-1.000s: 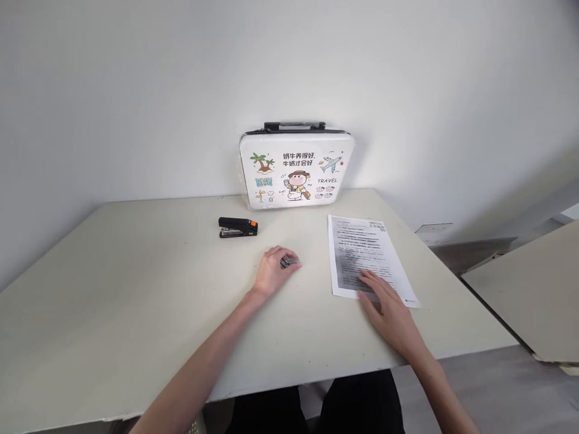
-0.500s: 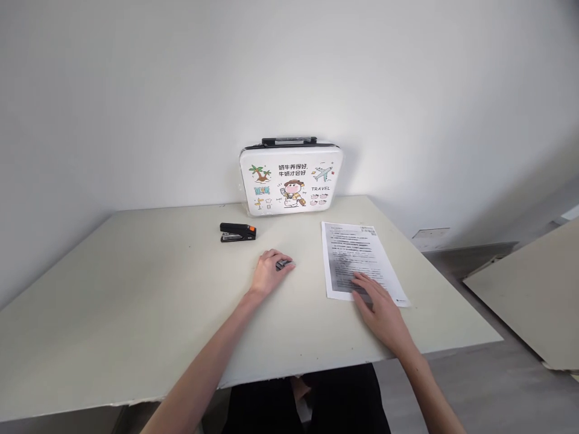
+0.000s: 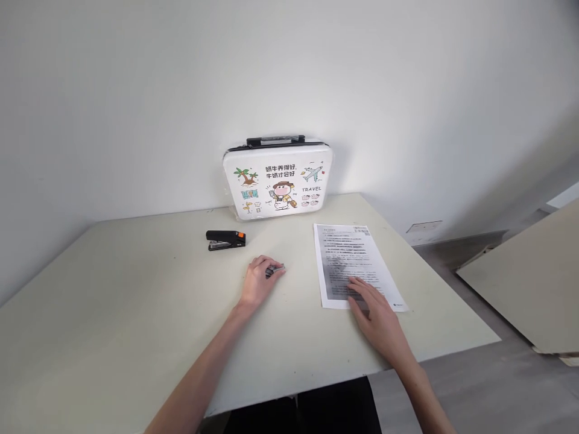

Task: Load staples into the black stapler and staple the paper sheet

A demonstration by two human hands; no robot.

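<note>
My left hand (image 3: 257, 282) rests on the pale table (image 3: 113, 301), its fingers curled round a small dark grey object (image 3: 274, 270) that I cannot name. My right hand (image 3: 376, 313) lies flat with fingers stretched out on the lower part of a printed sheet of paper (image 3: 348, 259). A black stapler with an orange tip (image 3: 225, 239) sits beyond the left hand, apart from it.
A white case with cartoon travel pictures and a black handle (image 3: 278, 179) stands upright against the wall at the table's back. Another pale board (image 3: 525, 283) lies to the right across a gap of grey floor.
Both hands keep their places on the table; only the view has drifted, shifting everything slightly left and down in the picture.
</note>
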